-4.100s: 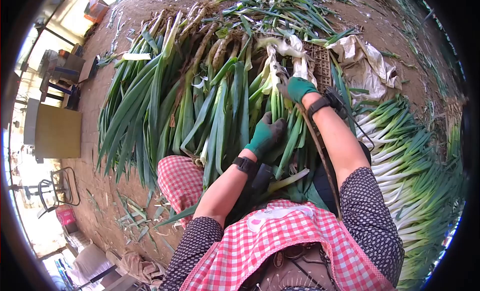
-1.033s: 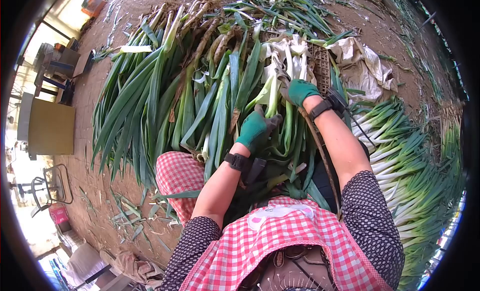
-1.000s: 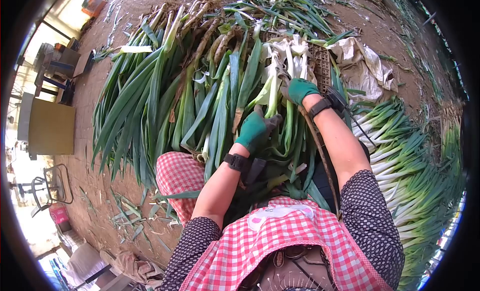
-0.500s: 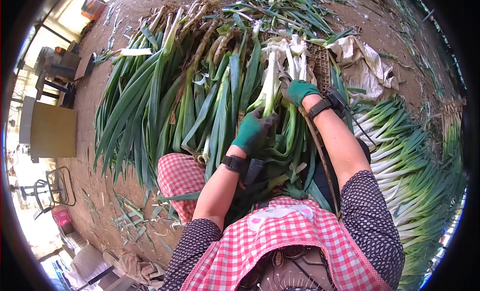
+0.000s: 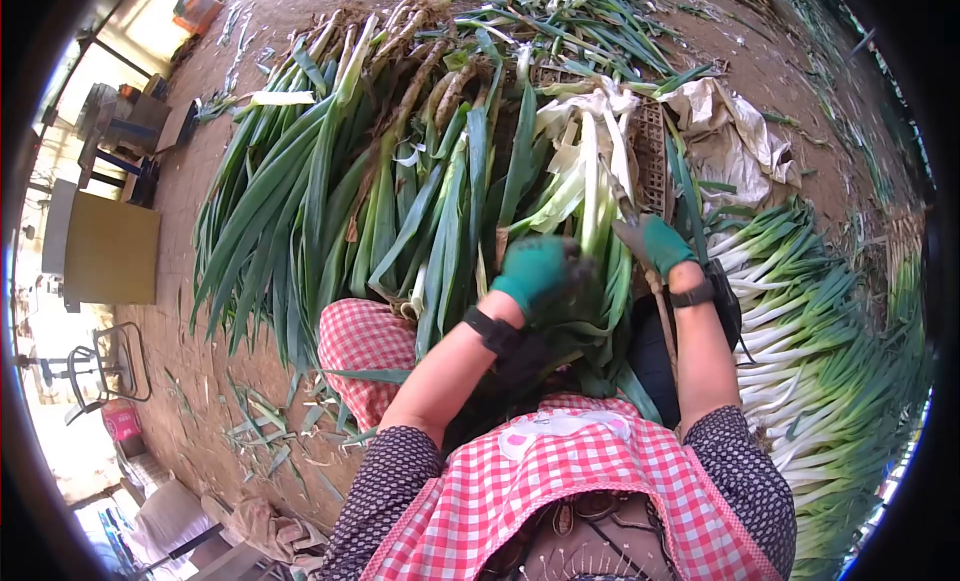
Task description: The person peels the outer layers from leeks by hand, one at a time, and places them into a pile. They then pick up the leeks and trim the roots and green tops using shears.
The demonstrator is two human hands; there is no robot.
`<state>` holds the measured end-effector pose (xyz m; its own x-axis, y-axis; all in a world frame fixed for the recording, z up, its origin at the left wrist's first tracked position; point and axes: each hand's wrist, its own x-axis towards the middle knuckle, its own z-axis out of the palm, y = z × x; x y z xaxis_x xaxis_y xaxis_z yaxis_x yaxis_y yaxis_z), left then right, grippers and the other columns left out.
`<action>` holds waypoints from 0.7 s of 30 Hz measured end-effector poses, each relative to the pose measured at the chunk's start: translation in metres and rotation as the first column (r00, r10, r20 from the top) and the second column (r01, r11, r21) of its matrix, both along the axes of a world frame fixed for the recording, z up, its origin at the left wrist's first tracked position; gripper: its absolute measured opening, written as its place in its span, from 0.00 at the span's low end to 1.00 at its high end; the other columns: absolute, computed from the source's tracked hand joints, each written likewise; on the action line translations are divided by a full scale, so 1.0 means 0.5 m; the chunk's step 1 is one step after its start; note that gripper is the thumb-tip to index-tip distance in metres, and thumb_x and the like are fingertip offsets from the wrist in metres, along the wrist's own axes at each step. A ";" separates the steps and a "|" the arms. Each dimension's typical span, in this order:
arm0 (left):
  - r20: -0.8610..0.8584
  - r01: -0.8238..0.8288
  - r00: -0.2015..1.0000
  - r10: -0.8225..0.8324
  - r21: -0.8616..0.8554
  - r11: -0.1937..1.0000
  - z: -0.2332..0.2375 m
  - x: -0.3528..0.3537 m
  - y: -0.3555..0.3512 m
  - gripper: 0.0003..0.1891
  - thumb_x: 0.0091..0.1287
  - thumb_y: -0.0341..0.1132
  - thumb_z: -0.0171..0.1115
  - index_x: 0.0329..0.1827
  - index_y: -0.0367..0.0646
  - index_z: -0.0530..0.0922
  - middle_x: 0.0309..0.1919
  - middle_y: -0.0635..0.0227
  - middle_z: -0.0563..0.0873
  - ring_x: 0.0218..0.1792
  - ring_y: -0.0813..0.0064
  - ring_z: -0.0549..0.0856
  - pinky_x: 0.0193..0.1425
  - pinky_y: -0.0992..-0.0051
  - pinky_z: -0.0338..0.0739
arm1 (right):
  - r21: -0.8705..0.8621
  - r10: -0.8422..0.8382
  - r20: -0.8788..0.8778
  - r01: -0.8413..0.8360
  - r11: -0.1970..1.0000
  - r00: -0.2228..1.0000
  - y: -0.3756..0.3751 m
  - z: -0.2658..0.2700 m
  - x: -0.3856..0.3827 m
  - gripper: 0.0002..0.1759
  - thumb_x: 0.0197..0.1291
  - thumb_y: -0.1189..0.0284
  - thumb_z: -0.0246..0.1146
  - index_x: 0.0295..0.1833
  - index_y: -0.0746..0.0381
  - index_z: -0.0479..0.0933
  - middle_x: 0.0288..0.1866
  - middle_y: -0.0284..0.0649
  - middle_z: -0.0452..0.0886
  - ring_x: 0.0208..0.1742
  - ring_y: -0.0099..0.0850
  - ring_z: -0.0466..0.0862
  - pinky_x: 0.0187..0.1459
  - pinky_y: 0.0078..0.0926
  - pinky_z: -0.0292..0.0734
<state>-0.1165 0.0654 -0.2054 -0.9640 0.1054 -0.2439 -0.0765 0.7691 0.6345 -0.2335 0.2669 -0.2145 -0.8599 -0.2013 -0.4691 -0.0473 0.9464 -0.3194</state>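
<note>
My left hand (image 5: pixel 540 271), in a green glove with dark fingers, is smeared by motion beside the green part of a partly stripped leek (image 5: pixel 590 196). Whether its fingers grip the leek cannot be made out. In the same kind of glove, my right hand (image 5: pixel 655 243) is closed around a thin tool (image 5: pixel 622 193), whose narrow tip points up and left along the stalk. A brown hose or stick (image 5: pixel 665 326) runs from below this hand toward my lap. Pale peeled skins (image 5: pixel 575 106) hang about the leek's upper end.
Untrimmed leeks (image 5: pixel 300 201) lie heaped to the left, roots away from me. Cleaned white leeks (image 5: pixel 785 341) form a long row at right. A brown plastic crate (image 5: pixel 650 156) and pale cloth (image 5: pixel 735 131) lie ahead. Leaf scraps (image 5: pixel 265 426) litter the floor.
My right hand has moved down and right, away from the stalk's middle. My left hand has shifted slightly right and down and is now blurred. More of the white stalk shows.
</note>
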 end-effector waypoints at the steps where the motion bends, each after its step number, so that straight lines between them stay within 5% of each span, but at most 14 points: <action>1: -0.134 -0.148 0.981 0.143 -0.027 0.989 -0.003 -0.013 -0.030 0.15 0.63 0.48 0.62 0.42 0.47 0.85 0.39 0.54 0.87 0.42 0.51 0.86 0.49 0.58 0.80 | -0.086 -0.028 0.046 0.032 0.996 0.999 0.014 0.006 0.006 0.34 0.61 0.45 0.59 0.49 0.70 0.81 0.35 0.53 0.84 0.36 0.44 0.85 0.40 0.37 0.77; 2: -0.447 -0.316 0.847 0.287 0.012 0.949 -0.018 -0.020 -0.070 0.13 0.62 0.43 0.63 0.44 0.47 0.84 0.37 0.55 0.87 0.40 0.51 0.86 0.46 0.58 0.81 | -0.172 -0.054 0.096 0.070 0.983 0.994 0.027 0.020 0.012 0.33 0.62 0.46 0.59 0.49 0.69 0.81 0.32 0.48 0.83 0.33 0.39 0.83 0.38 0.35 0.76; 4: -0.367 -0.533 0.827 0.426 -0.267 0.803 -0.035 -0.045 -0.166 0.23 0.60 0.43 0.66 0.53 0.38 0.78 0.43 0.48 0.86 0.43 0.47 0.86 0.49 0.55 0.80 | -0.258 -0.059 0.129 0.091 0.962 0.990 0.038 0.039 0.033 0.31 0.63 0.47 0.60 0.49 0.68 0.81 0.29 0.41 0.81 0.29 0.32 0.80 0.35 0.32 0.74; 5: -0.276 -0.587 0.806 0.524 -0.250 0.770 -0.066 -0.044 -0.217 0.25 0.60 0.45 0.66 0.52 0.33 0.77 0.46 0.44 0.85 0.45 0.45 0.85 0.52 0.54 0.79 | -0.263 -0.040 0.106 0.066 0.962 0.994 0.039 0.048 0.041 0.30 0.63 0.48 0.60 0.50 0.68 0.80 0.28 0.40 0.80 0.28 0.31 0.79 0.34 0.31 0.73; 7: -0.124 -0.560 0.822 0.556 -0.357 0.748 -0.103 -0.043 -0.249 0.26 0.61 0.47 0.66 0.51 0.33 0.77 0.46 0.44 0.85 0.47 0.46 0.85 0.53 0.54 0.79 | -0.271 0.007 0.056 0.009 0.962 0.998 0.034 0.057 0.053 0.29 0.63 0.49 0.61 0.52 0.67 0.79 0.27 0.36 0.78 0.27 0.27 0.76 0.32 0.30 0.72; 9: -0.065 -0.507 0.849 0.524 -0.379 0.774 -0.089 -0.045 -0.241 0.23 0.62 0.48 0.63 0.48 0.35 0.79 0.45 0.45 0.86 0.47 0.47 0.86 0.53 0.54 0.79 | -0.225 0.185 -0.212 -0.233 0.946 0.960 0.037 0.055 0.067 0.31 0.63 0.49 0.62 0.55 0.67 0.77 0.26 0.37 0.79 0.27 0.28 0.77 0.32 0.31 0.73; 11: -0.070 -0.468 0.878 0.473 -0.331 0.820 -0.076 -0.053 -0.235 0.21 0.63 0.49 0.61 0.44 0.37 0.82 0.42 0.46 0.86 0.45 0.47 0.86 0.52 0.54 0.79 | -0.293 -0.028 -0.122 -0.009 0.956 0.992 0.000 0.108 0.099 0.31 0.62 0.46 0.60 0.46 0.67 0.79 0.37 0.60 0.83 0.45 0.58 0.83 0.45 0.46 0.77; 15: -0.186 -0.359 0.932 0.310 -0.359 0.862 -0.017 -0.032 -0.170 0.19 0.65 0.49 0.57 0.39 0.42 0.85 0.34 0.48 0.87 0.40 0.47 0.87 0.48 0.54 0.80 | -0.327 0.028 0.020 -0.020 0.945 0.999 -0.033 0.148 0.129 0.30 0.61 0.47 0.61 0.42 0.67 0.78 0.35 0.59 0.83 0.43 0.58 0.83 0.43 0.46 0.77; 18: -0.105 -0.314 0.949 0.298 -0.217 0.924 0.000 -0.029 -0.170 0.18 0.65 0.49 0.57 0.40 0.43 0.85 0.34 0.52 0.87 0.39 0.48 0.86 0.45 0.55 0.80 | -0.300 0.134 -0.132 -0.168 0.939 0.982 -0.034 0.107 0.142 0.29 0.61 0.47 0.61 0.41 0.67 0.78 0.35 0.59 0.83 0.42 0.58 0.84 0.43 0.46 0.77; 20: -0.317 -0.505 0.834 0.451 -0.110 0.856 -0.077 -0.055 -0.226 0.19 0.66 0.50 0.57 0.38 0.42 0.85 0.35 0.52 0.88 0.41 0.49 0.86 0.48 0.54 0.78 | -0.224 0.185 -0.131 -0.211 0.952 0.974 -0.027 0.089 0.151 0.30 0.61 0.46 0.61 0.42 0.66 0.79 0.36 0.59 0.83 0.42 0.57 0.84 0.44 0.47 0.77; 21: -0.340 -0.537 0.824 0.453 -0.211 0.817 -0.090 -0.043 -0.244 0.19 0.66 0.50 0.58 0.38 0.41 0.85 0.37 0.51 0.88 0.43 0.50 0.86 0.50 0.55 0.78 | -0.205 0.247 -0.148 -0.274 0.940 0.958 -0.011 0.067 0.152 0.30 0.61 0.46 0.61 0.43 0.66 0.79 0.36 0.59 0.83 0.43 0.57 0.84 0.44 0.47 0.78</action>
